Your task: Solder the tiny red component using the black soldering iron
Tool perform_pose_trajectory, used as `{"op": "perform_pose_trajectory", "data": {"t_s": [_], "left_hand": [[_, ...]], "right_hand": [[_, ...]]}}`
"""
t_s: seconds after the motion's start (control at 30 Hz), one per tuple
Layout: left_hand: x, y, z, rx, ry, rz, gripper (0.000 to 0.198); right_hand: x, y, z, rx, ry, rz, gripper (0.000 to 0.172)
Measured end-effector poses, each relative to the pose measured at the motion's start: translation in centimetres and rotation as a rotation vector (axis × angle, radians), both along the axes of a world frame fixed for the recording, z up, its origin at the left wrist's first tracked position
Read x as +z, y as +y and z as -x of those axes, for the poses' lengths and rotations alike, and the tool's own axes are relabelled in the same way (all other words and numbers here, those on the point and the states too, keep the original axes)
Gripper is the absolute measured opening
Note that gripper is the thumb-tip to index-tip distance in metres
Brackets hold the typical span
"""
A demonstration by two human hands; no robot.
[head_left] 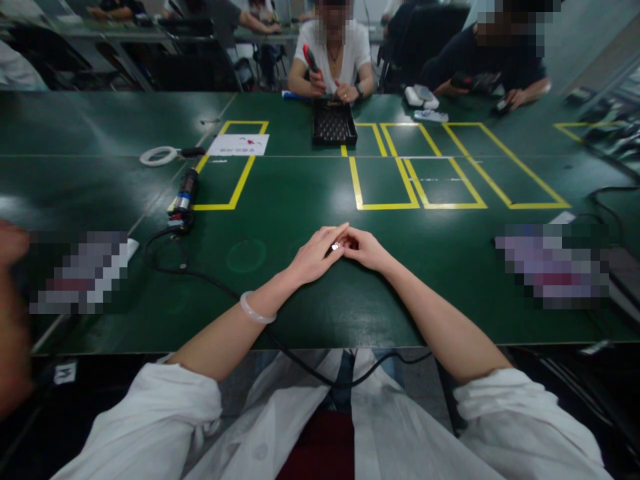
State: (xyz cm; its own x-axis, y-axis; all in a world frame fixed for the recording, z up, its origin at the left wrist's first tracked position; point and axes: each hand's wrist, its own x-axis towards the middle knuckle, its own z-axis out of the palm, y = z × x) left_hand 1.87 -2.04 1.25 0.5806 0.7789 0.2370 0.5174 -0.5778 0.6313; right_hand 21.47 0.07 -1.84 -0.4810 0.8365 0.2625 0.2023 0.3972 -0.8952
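Note:
Over the green table, my left hand (316, 256) and my right hand (367, 249) meet at their fingertips. The left fingers are stretched out and reach across to the right hand, with the thumb apart below them. My right hand is closed, its fingers curled inward. A small bright piece (335, 246) shows between the hands at the right fingertips; it is too small to name. A pale bracelet (257, 309) circles my left wrist.
A dark cylindrical device (187, 190) with a black cable (210, 276) lies left. Beyond are yellow tape outlines (385, 206), a printed sheet (235, 145), a white cable coil (158, 157) and a black tray (334, 141). A person (333, 57) sits opposite; blurred-out items flank me.

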Motion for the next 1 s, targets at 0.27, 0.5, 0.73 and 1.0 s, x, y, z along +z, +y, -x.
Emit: {"op": "perform_pose_trajectory", "data": {"t_s": [0.27,0.5,0.73,1.0], "left_hand": [[-0.65,0.71,0.64,0.063,-0.116,0.079,0.039],[-0.51,0.91,0.53,0.087,-0.185,0.170,0.018],[-0.31,0.70,0.58,0.098,-0.179,0.039,0.012],[-0.74,0.94,0.66,0.102,-0.234,0.082,0.020]], "right_hand": [[0.13,0.07,-0.23,-0.033,0.125,0.118,0.026],[0.21,0.00,-0.17,-0.032,0.122,0.137,0.031],[0.60,-0.08,-0.02,-0.006,0.194,0.208,0.031],[0.38,-0.04,-0.31,-0.020,0.167,0.154,0.030]]}}
